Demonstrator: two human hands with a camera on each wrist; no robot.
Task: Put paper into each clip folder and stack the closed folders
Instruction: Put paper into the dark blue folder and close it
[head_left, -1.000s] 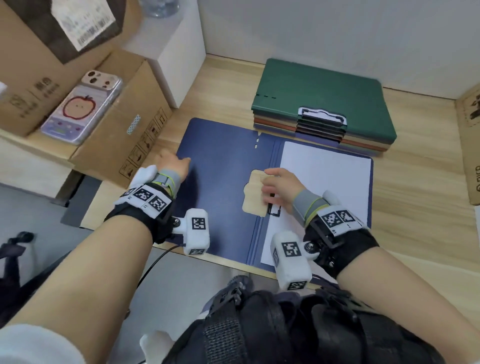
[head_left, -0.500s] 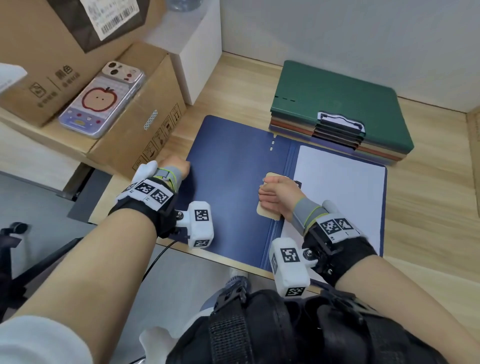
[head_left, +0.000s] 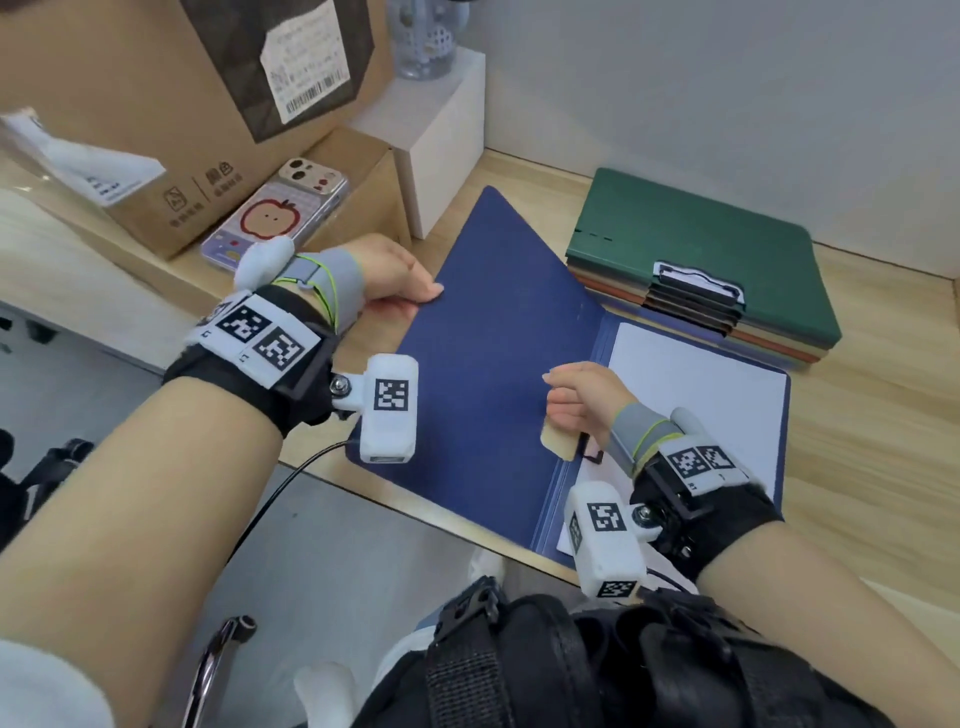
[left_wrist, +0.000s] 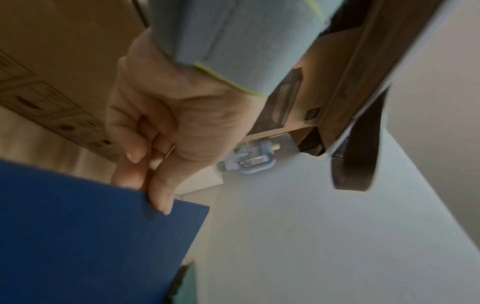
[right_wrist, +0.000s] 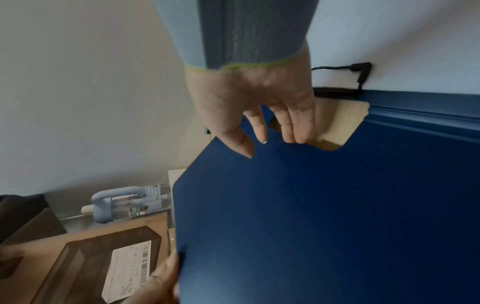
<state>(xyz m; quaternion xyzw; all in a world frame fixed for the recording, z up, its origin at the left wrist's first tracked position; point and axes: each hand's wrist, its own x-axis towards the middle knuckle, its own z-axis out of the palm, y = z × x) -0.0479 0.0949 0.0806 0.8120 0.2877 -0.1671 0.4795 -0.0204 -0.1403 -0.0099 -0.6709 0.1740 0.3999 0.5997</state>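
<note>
Two cardboard boxes (head_left: 156, 119) crowd the left edge of the wooden desk (head_left: 872, 441); a phone (head_left: 275, 213) in an apple-print case lies on the lower one. White block (head_left: 441, 140) behind them, a pale blue bottle (head_left: 423, 36) on top. Far right, a stack of closed folders (head_left: 701, 265), green one uppermost, sits against the wall, just beyond the open folder's far edge.

Left hand (head_left: 389, 275): thumb on top, fingers (left_wrist: 130, 162) curled beneath, pinching the outer edge of the blue folder's cover (head_left: 488, 343). Cover is lifted off the desk, tilted up toward the spine. Right half lies flat with white paper (head_left: 696, 395) on it.

Right hand (head_left: 582, 400): fingers (right_wrist: 293, 127) fairly straight, laid against the wooden clip (head_left: 558, 444) near the spine; thumb apart, touching nothing. Not clear whether the clip is gripped or only pressed.
</note>
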